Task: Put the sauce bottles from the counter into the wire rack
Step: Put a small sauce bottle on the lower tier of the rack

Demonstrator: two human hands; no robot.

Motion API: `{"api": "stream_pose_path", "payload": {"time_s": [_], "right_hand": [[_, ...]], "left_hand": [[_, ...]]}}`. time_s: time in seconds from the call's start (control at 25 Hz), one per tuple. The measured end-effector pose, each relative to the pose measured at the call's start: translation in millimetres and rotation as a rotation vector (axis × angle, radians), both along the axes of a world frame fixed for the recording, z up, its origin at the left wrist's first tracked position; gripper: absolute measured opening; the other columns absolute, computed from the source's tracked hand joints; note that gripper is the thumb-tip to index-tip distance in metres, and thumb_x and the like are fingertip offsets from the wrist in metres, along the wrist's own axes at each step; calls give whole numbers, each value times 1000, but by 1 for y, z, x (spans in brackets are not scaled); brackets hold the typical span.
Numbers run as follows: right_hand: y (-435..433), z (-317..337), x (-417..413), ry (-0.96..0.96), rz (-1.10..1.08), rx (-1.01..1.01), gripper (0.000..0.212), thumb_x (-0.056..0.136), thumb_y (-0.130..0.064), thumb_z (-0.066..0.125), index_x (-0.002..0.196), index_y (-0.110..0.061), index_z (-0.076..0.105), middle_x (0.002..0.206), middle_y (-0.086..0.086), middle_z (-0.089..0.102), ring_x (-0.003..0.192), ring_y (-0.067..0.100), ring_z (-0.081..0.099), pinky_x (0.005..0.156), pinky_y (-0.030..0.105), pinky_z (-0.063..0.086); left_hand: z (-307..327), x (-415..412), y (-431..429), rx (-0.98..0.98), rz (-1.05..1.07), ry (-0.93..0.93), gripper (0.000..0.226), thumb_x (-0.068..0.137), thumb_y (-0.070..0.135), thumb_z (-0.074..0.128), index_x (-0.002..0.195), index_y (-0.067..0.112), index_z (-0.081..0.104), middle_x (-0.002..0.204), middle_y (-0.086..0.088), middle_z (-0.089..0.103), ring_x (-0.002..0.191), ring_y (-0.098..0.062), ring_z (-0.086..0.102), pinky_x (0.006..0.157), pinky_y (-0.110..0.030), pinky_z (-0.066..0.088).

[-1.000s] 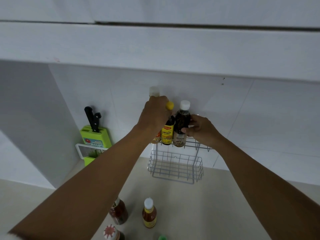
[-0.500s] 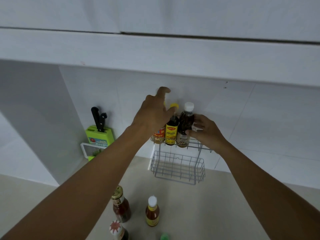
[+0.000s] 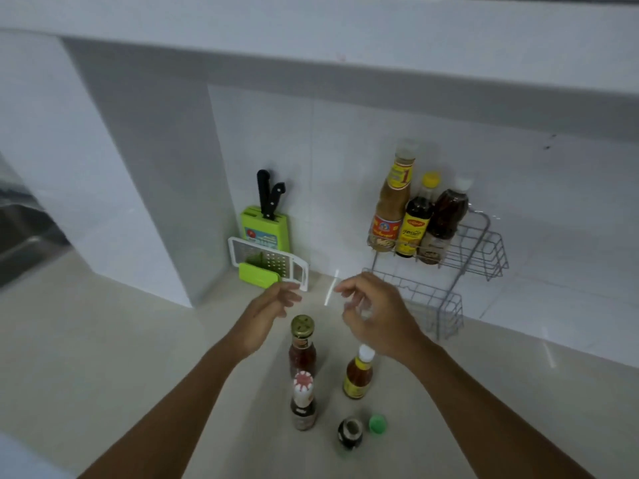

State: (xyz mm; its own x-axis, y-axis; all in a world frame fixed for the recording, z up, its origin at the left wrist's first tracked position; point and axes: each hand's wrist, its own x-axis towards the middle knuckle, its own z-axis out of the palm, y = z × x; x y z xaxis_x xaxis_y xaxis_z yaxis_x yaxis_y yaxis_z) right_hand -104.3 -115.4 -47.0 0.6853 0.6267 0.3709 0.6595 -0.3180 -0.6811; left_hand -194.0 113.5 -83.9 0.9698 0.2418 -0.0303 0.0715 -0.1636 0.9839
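- From my remote seat: both hands are empty. My left hand (image 3: pixel 268 311) floats with loose, spread fingers, nothing in it, just at 10 o'clock of the gold-capped dark red sauce bottle (image 3: pixel 302 345).
- My right hand (image 3: pixel 375 314) is also loosely curled and holding nothing, hovering right above the white-capped orange sauce bottle with the yellow label (image 3: pixel 358 376).
- The two-tier grey wire rack (image 3: pixel 480 252) sits against the white tiled wall at about 2 o'clock from my hands.
- Its top tier holds three bottles upright in a row, touching: a tall tan sauce bottle with a red-and-yellow label (image 3: pixel 392 205), a dark bottle with a yellow cap (image 3: pixel 416 219), and a dark brown bottle with a white cap (image 3: pixel 444 223). Lower tier looks bare, as far as I can tell.
- On the beige counter (image 3: pixel 103 357), toward 6 o'clock: a bottle with a red-and-white cap (image 3: pixel 303 401), a short dark jar (image 3: pixel 350 433) and a green cap (image 3: pixel 377 424) just beside it.
- Way over at 11 o'clock there's a lime green knife block with black handles (image 3: pixel 265 224) and a white grater (image 3: pixel 268 261) leaning in front.
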Motion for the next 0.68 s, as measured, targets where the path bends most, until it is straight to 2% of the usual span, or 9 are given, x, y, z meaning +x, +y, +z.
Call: {"api": "stream_pose_path", "payload": {"time_s": [0.08,0.12,0.2,0.28,0.4,0.48,0.52,0.6,0.68], "right_hand": [[29,-18,-14,73,95,-222,41,86,-33,65,126,-39,58,114,-20,54,96,1,56,74,18,45],[41,-24,-18,97,122,-309,46,87,-40,64,132,-41,53,121,-21,50,100,0,54,77,20,45],[60,-31,-21,125,126,-446,53,88,-45,65,139,-36,51,128,-13,51,113,9,53,86,26,43],[72,-35,-21,118,106,-557,55,88,-42,68,140,-29,53,131,-5,54,123,17,48,93,30,42],[78,-39,-18,135,93,-599,54,87,-38,70,138,-26,56,130,-2,56,126,18,44,98,34,42],[79,-38,-18,166,78,-588,54,85,-39,71,136,-26,57,128,-2,56,124,18,45,98,35,44],[78,-35,-19,180,73,-583,54,84,-41,71,135,-28,57,127,-3,56,123,18,47,98,36,46],[73,-24,-17,187,57,-573,53,81,-49,69,130,-32,57,125,-6,58,117,15,51,95,37,50],[66,-2,-9,79,56,-554,45,78,-61,63,115,-35,59,110,-11,63,99,11,59,79,34,54]], "left_hand": [[-37,-18,5,-41,-53,81,48,85,-13,48,133,-5,50,119,-17,62,112,-22,55,76,-17,46],[-53,-24,5,-9,-89,98,54,78,-6,55,132,-1,51,123,-13,62,115,-18,57,80,-21,50],[-80,-26,0,96,-136,144,55,73,9,68,126,17,58,122,0,66,115,-11,61,93,-32,53],[-101,-24,-6,137,-138,186,50,71,21,77,117,31,62,112,8,70,106,-9,65,95,-36,53],[-121,-16,-17,115,-113,160,48,72,25,82,113,41,63,105,13,73,97,-1,68,80,-20,55],[-126,-9,-23,84,-88,129,44,71,20,82,102,47,66,95,18,75,86,3,69,69,-12,51],[-126,-4,-23,81,-90,121,39,70,18,78,95,45,67,87,16,75,76,2,69,63,-15,50],[-116,8,-19,88,-135,117,23,67,13,72,80,31,66,66,8,68,55,-8,61,51,-28,47],[-92,22,-7,95,-251,128,19,65,8,69,66,24,59,53,4,56,42,-16,51,44,-30,39]]}}
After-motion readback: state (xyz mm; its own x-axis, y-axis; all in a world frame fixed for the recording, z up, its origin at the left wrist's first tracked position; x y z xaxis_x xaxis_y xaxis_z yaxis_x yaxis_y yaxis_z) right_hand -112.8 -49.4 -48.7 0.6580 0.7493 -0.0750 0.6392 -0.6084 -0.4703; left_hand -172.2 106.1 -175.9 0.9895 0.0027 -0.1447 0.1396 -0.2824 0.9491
